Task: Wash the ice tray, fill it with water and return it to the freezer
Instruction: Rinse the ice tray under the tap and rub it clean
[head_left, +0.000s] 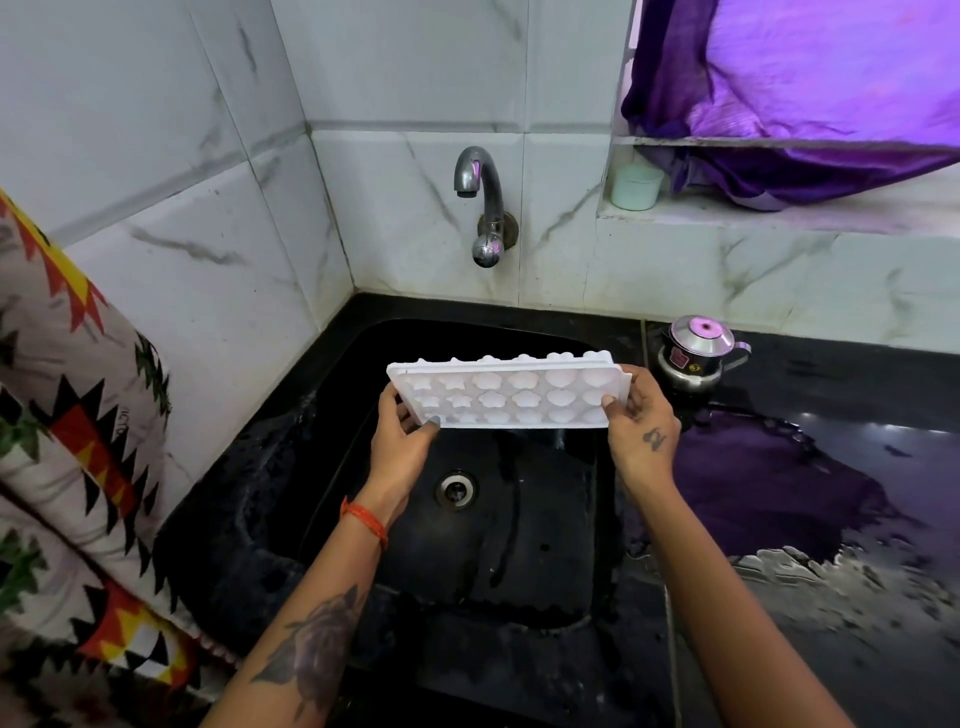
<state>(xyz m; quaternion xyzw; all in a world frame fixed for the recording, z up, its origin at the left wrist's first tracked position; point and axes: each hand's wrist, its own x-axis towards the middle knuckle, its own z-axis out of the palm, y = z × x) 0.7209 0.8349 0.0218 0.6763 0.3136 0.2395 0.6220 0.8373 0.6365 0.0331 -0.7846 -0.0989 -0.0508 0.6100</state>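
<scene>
The 2 hands, left hand (402, 439) and right hand (641, 423), grip the ice tray (506, 396) by its ends above the sink (519, 545), below the dry tap (480, 200), likely poised for rinsing.

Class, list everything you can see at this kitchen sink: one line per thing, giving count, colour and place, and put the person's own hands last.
ice tray: one, white, held above the sink
sink: one, black, set in the counter
tap: one, silver, on the tiled wall, no water visible
drain: one, metal, sink floor
small pot: one, steel, lidded, counter right of the sink
cup: one, pale green, wall ledge
curtain: one, purple, top right
patterned cloth: one, multicoloured, left edge
left hand: grips the tray's left end
right hand: grips the tray's right end
</scene>
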